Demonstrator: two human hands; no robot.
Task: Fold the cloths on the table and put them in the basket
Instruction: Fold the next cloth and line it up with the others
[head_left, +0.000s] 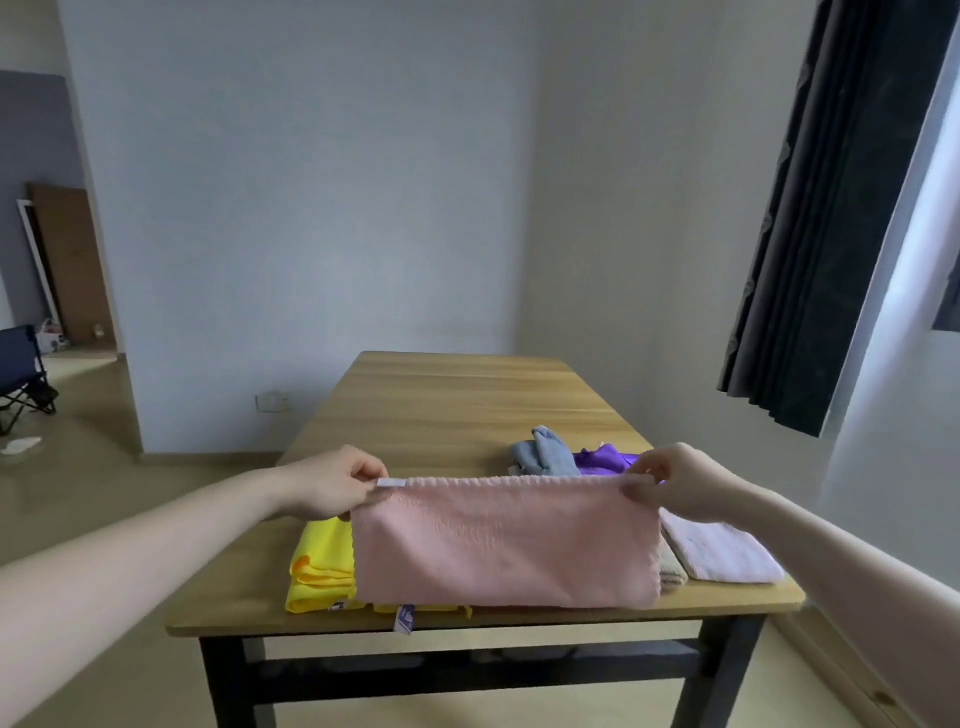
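A pink towel hangs stretched above the near edge of the wooden table, held up by its top corners. The left hand pinches the top left corner between thumb and fingers, right where a small white label is sewn into the hem; no writing on it can be read. The right hand pinches the top right corner in the same way. Behind the towel, a folded yellow cloth lies at the near left part of the table, and a purple-and-white tag sticks out over the near edge, its print too small to read. At the near right corner lies a folded pale pink cloth, with a beige cloth just beside it, partly hidden by the towel. Farther back, toward the right edge, a crumpled grey cloth touches a purple cloth. No basket is in sight.
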